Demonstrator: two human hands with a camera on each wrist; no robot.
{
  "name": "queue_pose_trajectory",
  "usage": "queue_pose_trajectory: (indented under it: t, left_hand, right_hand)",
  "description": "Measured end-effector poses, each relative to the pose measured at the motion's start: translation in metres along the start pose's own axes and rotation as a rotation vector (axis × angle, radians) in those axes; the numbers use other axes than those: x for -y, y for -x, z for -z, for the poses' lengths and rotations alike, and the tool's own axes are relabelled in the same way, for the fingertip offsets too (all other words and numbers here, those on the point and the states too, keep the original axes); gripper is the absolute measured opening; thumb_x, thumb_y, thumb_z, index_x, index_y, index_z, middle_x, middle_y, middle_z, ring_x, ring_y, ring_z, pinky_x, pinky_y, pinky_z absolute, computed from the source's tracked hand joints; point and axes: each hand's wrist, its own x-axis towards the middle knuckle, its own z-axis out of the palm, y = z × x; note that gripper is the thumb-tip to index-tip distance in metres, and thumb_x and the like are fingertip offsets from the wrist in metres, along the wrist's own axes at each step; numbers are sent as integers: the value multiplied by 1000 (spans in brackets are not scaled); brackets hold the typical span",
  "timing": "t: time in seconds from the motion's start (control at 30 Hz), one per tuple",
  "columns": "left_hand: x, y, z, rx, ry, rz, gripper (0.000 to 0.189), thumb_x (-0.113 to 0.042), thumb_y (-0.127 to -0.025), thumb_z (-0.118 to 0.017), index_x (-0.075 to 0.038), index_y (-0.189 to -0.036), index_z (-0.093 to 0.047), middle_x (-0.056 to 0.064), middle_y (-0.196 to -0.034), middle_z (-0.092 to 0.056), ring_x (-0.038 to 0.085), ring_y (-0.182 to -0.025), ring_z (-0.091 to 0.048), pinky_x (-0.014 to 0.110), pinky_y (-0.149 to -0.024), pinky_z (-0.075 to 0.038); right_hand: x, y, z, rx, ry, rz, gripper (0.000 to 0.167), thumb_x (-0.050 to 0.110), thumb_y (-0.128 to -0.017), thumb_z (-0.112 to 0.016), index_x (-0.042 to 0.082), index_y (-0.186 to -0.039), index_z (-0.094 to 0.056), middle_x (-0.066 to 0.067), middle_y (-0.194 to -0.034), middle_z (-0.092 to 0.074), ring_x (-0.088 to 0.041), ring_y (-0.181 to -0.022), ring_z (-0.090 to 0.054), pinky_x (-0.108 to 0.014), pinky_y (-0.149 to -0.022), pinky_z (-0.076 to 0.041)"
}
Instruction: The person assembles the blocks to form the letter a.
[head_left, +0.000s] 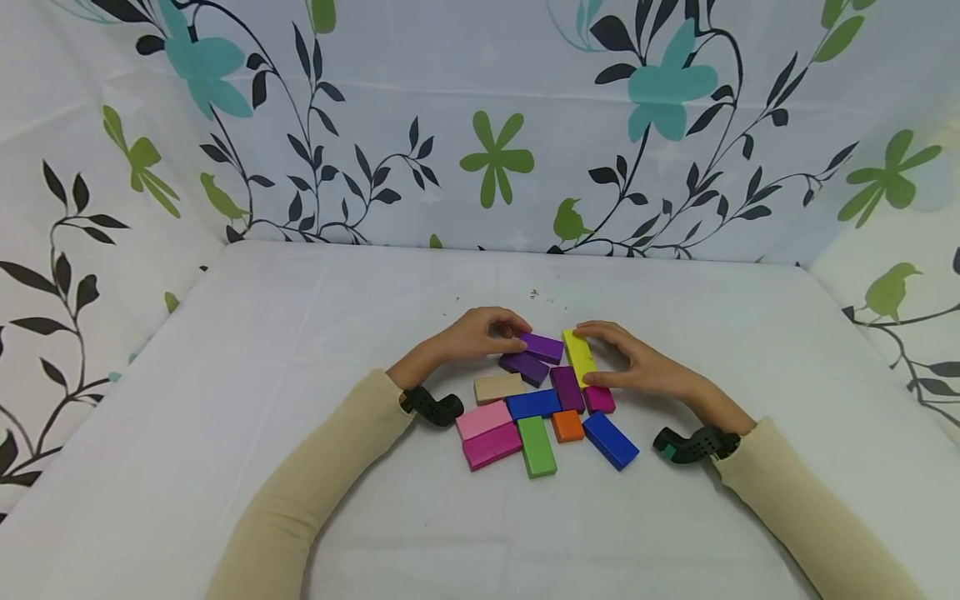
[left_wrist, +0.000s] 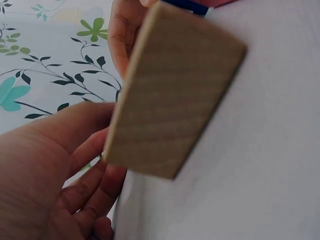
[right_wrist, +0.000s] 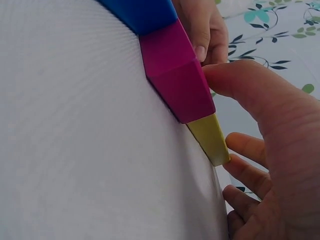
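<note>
so, nearest, a green block (head_left: pixel 537 450) lies on the near side of the fingers, with an orange block (head_left: pixel 567 427) a little closer to them. farther on, the right hand (head_left: pixel 649 364) holds the yellow block (head_left: pixel 581 357) lengthwise between widely spread thumb and fingertips. left of those, the left hand (head_left: pixel 477 333) pinches a purple block's (head_left: pixel 543 348) end, fingers narrow. beyond all fingers hangs a patterned cloth (head_left: pixel 420 83).
</note>
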Motion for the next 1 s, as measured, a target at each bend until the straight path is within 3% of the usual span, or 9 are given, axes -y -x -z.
queue_pose_trajectory:
  t: [0.4, 1.0]
  left_hand:
    - [-4, -1, 0, -54, -52, -3, 34, -16, -92, -68, -1, -122, -64, 12, -111, -66, 22, -100, -59, 27, -87, -46]
    - [-7, -6, -1, -39, -90, 8, 35, -17, -91, -70, 0, -121, -63, 13, -109, -63, 20, -92, -57, 23, -78, -44]
  right_hand:
    - [-2, 0, 1, 1, -1, -2, 65, 19, -89, -70, 11, -146, -40, -15, -157, -23, -39, -146, -14, -65, -112, -10]
    - [-1, 1, 0, -9, -19, -1, 67, 19, -88, -72, 10, -146, -40, -16, -155, -25, -39, -145, -16, -65, -112, -12]
